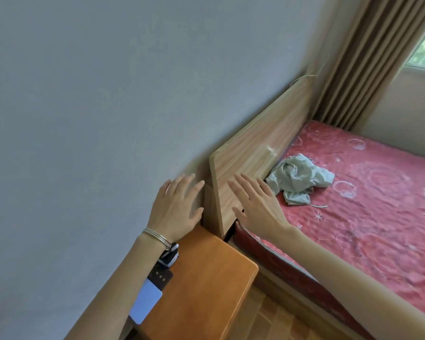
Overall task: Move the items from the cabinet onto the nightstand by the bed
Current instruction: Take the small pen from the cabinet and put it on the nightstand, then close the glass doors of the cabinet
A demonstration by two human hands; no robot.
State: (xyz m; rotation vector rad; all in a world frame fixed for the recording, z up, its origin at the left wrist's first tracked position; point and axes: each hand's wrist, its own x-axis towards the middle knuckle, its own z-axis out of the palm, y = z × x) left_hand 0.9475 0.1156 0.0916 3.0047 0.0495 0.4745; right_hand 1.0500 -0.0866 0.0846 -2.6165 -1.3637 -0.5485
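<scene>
The left hand [176, 207] is spread flat, fingers straight and apart, holding nothing. Two thin bangles [157, 238] sit at its wrist. The right hand [257, 204] is the same: open-palmed, fingers fanned, empty. Both are stretched forward with backs to the camera. Whether either one touches the surface beyond it I cannot tell.

Under the left palm is the far corner of the counter [206, 285], where it meets the wall [84, 119]. The headboard [263, 146] rises just beyond the right fingertips, its near end standing between the two hands.

The task's things lie behind the left hand, beneath the wrist and forearm, in a row along the counter's wall-side edge. A small black-and-white object [169, 256] is directly under the bangles, too hidden to name. A dark booklet [161, 276] is a little farther back along the arm, and a pale blue card [146, 301] comes after it. Tucked against the wall like that, they probably leave the front of the counter free for more. The open hands suggest nothing is being carried now, so the next load would have to come from the cabinet, which is out of view.

To the right of the right hand lies the bed [366, 192], with a crumpled grey-green cloth [299, 179] near the fingertips.
</scene>
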